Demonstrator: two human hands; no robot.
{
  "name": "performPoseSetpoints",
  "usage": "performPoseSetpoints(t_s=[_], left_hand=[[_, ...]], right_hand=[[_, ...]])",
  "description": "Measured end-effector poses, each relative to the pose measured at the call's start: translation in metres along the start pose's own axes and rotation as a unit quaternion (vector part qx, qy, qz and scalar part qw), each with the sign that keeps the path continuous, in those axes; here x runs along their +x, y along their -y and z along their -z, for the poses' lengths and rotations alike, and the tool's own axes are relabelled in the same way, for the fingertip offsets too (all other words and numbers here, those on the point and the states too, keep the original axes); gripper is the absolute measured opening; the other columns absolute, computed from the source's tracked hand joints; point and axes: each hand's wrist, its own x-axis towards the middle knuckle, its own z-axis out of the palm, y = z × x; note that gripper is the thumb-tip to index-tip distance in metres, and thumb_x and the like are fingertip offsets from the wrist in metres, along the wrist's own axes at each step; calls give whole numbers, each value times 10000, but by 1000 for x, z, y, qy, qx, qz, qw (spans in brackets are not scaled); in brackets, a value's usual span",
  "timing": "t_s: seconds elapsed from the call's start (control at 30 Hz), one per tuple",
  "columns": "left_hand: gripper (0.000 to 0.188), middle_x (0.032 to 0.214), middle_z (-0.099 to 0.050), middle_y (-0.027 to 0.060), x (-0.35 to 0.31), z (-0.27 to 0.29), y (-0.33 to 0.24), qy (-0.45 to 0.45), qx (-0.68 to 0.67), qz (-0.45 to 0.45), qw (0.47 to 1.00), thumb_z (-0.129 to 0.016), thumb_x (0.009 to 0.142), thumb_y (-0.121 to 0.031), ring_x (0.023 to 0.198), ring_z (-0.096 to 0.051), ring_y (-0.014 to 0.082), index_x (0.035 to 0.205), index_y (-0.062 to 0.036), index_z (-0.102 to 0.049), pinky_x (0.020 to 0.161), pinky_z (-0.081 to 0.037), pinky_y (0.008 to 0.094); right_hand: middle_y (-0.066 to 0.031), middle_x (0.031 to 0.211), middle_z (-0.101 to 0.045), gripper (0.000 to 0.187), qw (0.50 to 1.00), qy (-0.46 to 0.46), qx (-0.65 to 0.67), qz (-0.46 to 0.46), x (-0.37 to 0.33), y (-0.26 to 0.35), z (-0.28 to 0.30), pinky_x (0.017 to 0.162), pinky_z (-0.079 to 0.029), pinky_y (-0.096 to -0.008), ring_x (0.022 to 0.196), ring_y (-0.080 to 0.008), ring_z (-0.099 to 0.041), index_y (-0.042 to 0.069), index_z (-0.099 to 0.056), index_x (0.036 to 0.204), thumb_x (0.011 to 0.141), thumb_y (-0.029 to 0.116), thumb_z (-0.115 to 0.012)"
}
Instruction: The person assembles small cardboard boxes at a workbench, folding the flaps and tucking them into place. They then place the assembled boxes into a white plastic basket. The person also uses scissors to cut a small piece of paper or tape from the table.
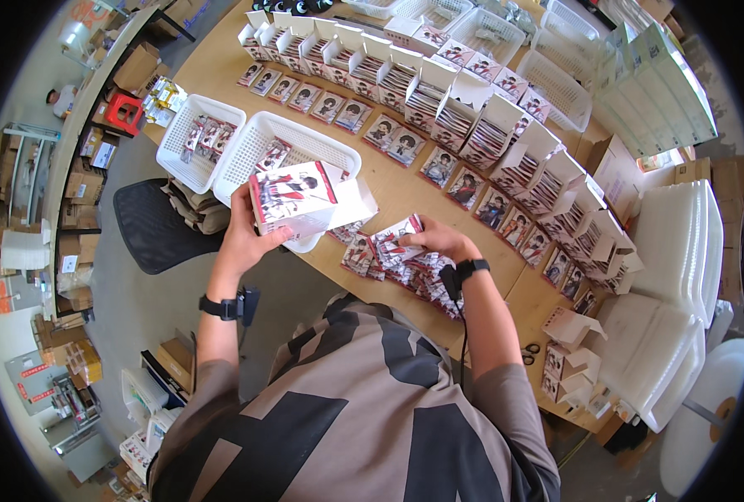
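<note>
My left hand is wrapped round a small white cardboard box printed with a red-and-black character, its white flap standing out to the right. The box is held tilted above the edge of a white plastic basket. My right hand pinches a printed foil packet just above a loose pile of similar packets at the table's near edge. Whether more than one packet is in those fingers I cannot make out. What is inside the held box is hidden.
A curved row of open boxes filled with packets crosses the wooden table, with printed cards laid before it. A second white basket holds packets at left. Scissors and rolls of bubble wrap are at right; a black chair stands left.
</note>
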Motion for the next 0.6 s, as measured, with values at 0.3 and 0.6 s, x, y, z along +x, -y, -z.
performPoseSetpoints(t_s=[0.3,0.6], left_hand=[[1012,1439,-411,160,-43,-2,45,-29,37,-10,999,-829,790,-220,1312,-461,229,1469,-17,-106,1105,-395,390],[829,1373,-533,124,-48,-21,42,-96,29,-79,992,-781,840,-166,1220,-550,208,1455,-13,-247,1034,-462,370]], right_hand=[[-76,1016,-711,670,996,-38,-66,-48,65,19,-17,756,-564,-314,887,-176,-687,8,-606,1290,800,406,-830],[-153,1199,-692,762,963,-193,-182,52,63,3,-31,972,-500,-331,1105,-239,-649,-20,-606,1344,810,487,-801]])
